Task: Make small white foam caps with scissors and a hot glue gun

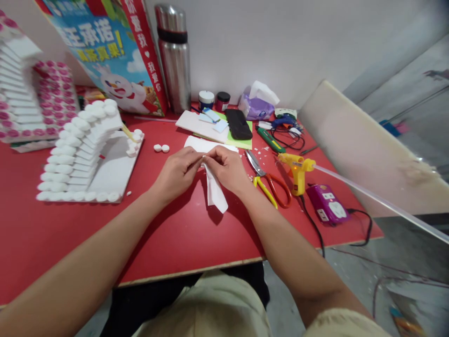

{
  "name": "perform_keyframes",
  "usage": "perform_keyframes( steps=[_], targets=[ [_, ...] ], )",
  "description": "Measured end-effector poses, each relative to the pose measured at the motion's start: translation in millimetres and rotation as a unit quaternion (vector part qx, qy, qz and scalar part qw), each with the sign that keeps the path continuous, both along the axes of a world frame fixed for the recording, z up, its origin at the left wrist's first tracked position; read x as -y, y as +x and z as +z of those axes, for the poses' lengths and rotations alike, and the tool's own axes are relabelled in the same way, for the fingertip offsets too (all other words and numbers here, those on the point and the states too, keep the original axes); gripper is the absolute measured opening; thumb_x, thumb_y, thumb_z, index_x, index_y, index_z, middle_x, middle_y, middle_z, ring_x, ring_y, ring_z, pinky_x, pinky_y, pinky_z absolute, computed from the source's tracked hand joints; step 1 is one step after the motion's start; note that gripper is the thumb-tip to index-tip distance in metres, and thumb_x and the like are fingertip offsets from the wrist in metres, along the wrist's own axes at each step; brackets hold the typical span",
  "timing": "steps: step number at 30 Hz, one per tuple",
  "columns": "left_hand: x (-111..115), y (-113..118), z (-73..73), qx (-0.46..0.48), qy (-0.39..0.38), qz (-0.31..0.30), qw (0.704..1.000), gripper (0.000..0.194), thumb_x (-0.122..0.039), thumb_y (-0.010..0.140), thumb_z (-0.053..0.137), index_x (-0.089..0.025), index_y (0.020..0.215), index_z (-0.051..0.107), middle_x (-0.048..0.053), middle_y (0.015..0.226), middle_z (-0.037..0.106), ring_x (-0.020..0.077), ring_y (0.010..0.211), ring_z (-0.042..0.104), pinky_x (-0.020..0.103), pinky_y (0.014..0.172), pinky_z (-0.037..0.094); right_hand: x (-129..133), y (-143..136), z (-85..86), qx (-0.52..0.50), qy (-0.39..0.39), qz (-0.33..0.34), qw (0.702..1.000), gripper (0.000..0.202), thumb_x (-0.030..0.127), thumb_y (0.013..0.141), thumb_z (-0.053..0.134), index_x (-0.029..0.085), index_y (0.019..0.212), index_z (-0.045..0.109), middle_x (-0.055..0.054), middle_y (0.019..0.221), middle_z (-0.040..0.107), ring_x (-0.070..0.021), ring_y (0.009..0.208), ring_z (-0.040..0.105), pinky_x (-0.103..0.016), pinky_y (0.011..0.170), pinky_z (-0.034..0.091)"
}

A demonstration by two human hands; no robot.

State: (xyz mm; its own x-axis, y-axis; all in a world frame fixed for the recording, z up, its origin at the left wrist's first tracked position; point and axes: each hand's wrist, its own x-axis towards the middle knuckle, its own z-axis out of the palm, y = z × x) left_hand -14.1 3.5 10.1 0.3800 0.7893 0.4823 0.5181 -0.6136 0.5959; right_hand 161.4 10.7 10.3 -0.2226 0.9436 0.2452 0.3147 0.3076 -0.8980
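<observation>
Both my hands meet above the middle of the red table, pinching the top of a white tissue (214,191). My left hand (178,171) has its fingertips closed on the tissue's upper left. From the other side, my right hand (229,171) grips it between thumb and fingers. The loose end hangs down toward me. Whatever lies inside the pinch is hidden by my fingers. Behind my hands is a white sheet (196,142). To the left sit two small white rounded pieces (161,148) and a white stair model (87,150) edged with similar pieces.
Right of my hands lie scissors (268,182), a yellow glue gun (298,169) with a long glue stick, and a purple power box (328,203). Farther back are a phone (238,124), a tissue pack (257,103), a steel flask (175,65) and a printed bag (115,56).
</observation>
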Motion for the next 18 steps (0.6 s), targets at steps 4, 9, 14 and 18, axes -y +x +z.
perform_keyframes(
  steps=[4,9,14,18],
  targets=[
    [1.6,2.0,-1.4,0.001,0.030,0.032,0.999,0.026,-0.021,0.100,0.047,-0.017,0.093,0.072,0.009,0.085,0.065,0.0207,0.079,0.062,0.034,0.073,0.049,0.2,-2.6,0.7,-0.066,-0.056,0.001,0.996,0.023,0.036,0.087,0.070,0.020,0.074,0.060,0.003,0.066,0.061,-0.0122,0.061,0.054,-0.025,0.059,0.042],
    [2.1,2.3,-2.9,0.054,0.025,0.064,0.996,0.024,-0.024,0.099,0.050,-0.018,0.093,0.072,0.007,0.087,0.069,0.0194,0.080,0.063,0.033,0.074,0.050,0.4,-8.3,4.7,-0.294,-0.303,0.054,0.905,0.035,0.052,0.085,0.072,0.019,0.080,0.061,-0.001,0.066,0.066,-0.0155,0.060,0.063,-0.030,0.060,0.057],
    [0.3,1.2,-3.5,0.093,-0.031,0.050,0.994,0.024,-0.023,0.097,0.052,-0.017,0.088,0.073,0.006,0.084,0.070,0.0177,0.078,0.064,0.031,0.072,0.050,-1.3,-9.1,3.6,-0.339,-0.408,0.114,0.840,0.030,0.045,0.090,0.069,0.017,0.085,0.061,-0.002,0.068,0.068,-0.0148,0.056,0.064,-0.030,0.059,0.060],
    [-0.5,1.1,-4.4,0.105,-0.041,0.046,0.993,0.025,-0.023,0.097,0.054,-0.017,0.084,0.074,0.006,0.085,0.072,0.0178,0.080,0.066,0.031,0.073,0.050,-2.5,-6.6,0.3,-0.337,-0.385,0.089,0.854,0.024,0.036,0.086,0.075,0.018,0.087,0.061,-0.001,0.071,0.070,-0.0132,0.054,0.064,-0.028,0.055,0.059]
  ],
)
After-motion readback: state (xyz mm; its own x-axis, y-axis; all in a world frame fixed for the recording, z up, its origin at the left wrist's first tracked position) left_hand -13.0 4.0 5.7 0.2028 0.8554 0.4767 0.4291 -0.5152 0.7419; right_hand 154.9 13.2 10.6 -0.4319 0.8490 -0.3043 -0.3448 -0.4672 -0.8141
